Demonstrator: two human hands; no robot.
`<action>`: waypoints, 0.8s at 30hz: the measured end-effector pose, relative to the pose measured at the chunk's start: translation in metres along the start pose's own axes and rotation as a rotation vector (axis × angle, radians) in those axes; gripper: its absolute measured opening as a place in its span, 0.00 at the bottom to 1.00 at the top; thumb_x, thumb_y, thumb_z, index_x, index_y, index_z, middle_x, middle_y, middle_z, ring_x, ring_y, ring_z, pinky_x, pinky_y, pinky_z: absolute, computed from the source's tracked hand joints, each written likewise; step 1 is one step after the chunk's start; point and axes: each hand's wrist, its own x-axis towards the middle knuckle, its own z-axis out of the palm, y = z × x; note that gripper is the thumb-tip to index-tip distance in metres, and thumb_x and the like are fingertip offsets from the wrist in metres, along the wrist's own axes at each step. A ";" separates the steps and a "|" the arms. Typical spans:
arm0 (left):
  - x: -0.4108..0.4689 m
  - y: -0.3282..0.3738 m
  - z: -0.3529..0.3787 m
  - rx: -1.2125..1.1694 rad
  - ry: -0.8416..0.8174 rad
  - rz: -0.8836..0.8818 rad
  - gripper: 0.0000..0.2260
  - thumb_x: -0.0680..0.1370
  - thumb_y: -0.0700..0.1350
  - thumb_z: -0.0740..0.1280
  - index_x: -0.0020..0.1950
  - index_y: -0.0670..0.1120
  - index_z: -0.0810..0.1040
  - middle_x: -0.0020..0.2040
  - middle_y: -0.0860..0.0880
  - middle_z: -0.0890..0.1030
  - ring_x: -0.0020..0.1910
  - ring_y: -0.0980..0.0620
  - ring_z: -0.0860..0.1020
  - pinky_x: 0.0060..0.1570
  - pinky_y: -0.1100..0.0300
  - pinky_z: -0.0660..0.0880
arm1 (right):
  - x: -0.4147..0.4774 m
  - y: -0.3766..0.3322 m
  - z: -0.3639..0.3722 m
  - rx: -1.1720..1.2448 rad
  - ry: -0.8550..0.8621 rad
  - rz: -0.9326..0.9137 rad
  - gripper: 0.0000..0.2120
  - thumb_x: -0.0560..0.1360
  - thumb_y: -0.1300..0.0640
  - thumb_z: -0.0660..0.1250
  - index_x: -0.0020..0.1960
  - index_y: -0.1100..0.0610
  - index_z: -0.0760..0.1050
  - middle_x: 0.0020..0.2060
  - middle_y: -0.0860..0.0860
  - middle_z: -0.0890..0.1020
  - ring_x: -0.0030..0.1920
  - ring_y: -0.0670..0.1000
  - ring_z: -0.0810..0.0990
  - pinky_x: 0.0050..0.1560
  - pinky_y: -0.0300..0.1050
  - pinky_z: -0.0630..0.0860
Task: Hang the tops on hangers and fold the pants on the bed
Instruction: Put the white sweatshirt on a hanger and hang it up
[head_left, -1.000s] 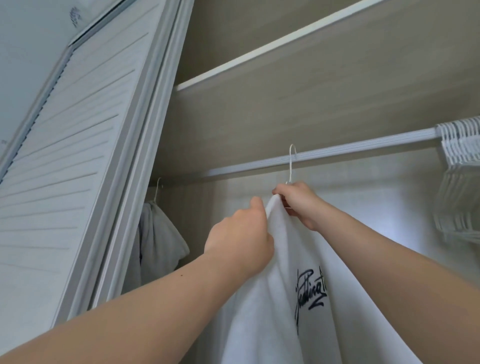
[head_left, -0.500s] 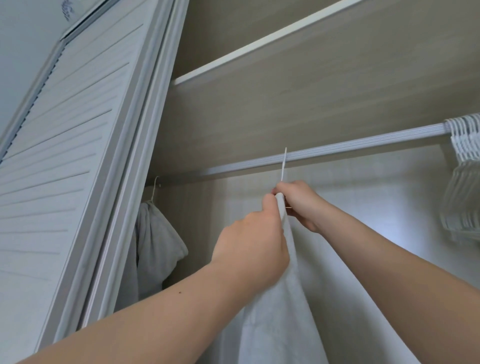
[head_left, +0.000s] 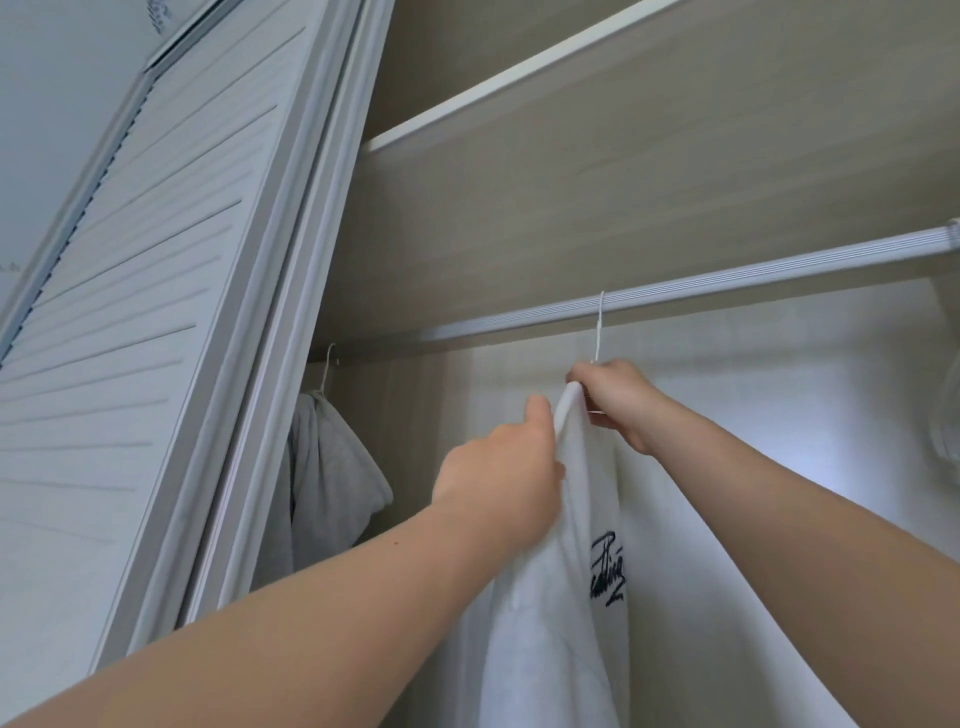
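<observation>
White, seemingly light and limp, the top is hanging from a hanger on the rail, left hand and right hand pinching its neckline just below, likely the surest hold.

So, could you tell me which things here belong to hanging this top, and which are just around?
In the job:
white top with black script print, gripped by the left hand
thin white wire hanger, held by the right hand
ribbed silver closet rail

Just about:
grey garment hung at far left
white louvred door
pale wooden shelf
</observation>
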 end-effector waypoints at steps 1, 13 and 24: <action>-0.003 -0.002 0.003 0.007 0.002 0.010 0.09 0.83 0.49 0.59 0.56 0.48 0.60 0.43 0.48 0.71 0.39 0.41 0.71 0.40 0.52 0.66 | 0.001 0.002 0.001 -0.016 0.021 -0.012 0.06 0.76 0.57 0.64 0.43 0.59 0.73 0.37 0.55 0.74 0.36 0.54 0.74 0.44 0.47 0.72; -0.046 -0.027 0.027 0.180 -0.089 0.130 0.14 0.80 0.45 0.61 0.53 0.50 0.53 0.38 0.51 0.68 0.39 0.42 0.73 0.37 0.53 0.68 | -0.071 -0.028 0.017 -0.567 -0.233 0.007 0.18 0.76 0.48 0.66 0.45 0.64 0.77 0.36 0.63 0.84 0.31 0.59 0.83 0.29 0.43 0.78; -0.048 -0.058 0.015 0.292 -0.129 0.008 0.14 0.79 0.42 0.61 0.52 0.51 0.53 0.37 0.50 0.68 0.32 0.48 0.69 0.29 0.55 0.62 | -0.046 -0.019 0.075 -0.294 -0.330 -0.086 0.12 0.76 0.60 0.61 0.49 0.71 0.72 0.33 0.69 0.81 0.29 0.65 0.83 0.31 0.51 0.82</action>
